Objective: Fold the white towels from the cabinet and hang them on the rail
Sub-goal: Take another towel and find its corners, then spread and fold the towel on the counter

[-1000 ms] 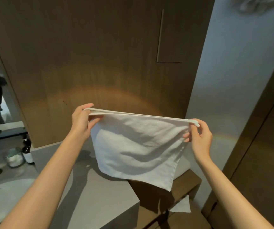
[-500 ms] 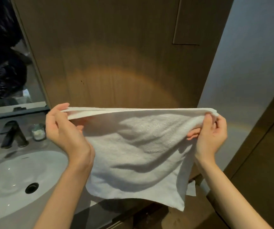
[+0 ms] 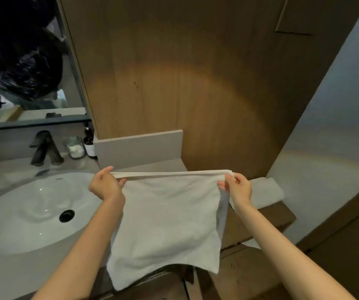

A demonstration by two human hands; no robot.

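Observation:
A white towel (image 3: 167, 221) hangs doubled over in front of me, stretched flat by its top edge above the counter's right end. My left hand (image 3: 105, 186) pinches the top left corner between thumb and fingers. At the top right corner, my right hand (image 3: 237, 188) pinches the folded edge. The towel's lower edge drapes down past the counter front. Another folded white towel (image 3: 267, 191) lies on the wooden shelf behind my right hand. No rail is in view.
A white oval sink (image 3: 29, 213) with a dark drain fills the left of the grey counter (image 3: 159, 165). A dark faucet (image 3: 44, 148), a glass jar (image 3: 74, 147) and a brown bottle (image 3: 89, 144) stand behind it. A mirror (image 3: 22, 61) hangs above; a wood panel wall (image 3: 185, 83) faces me.
My view has tilted down and left, so the sink and counter now show. Both hands have lowered the towel toward the counter, still holding its top corners.

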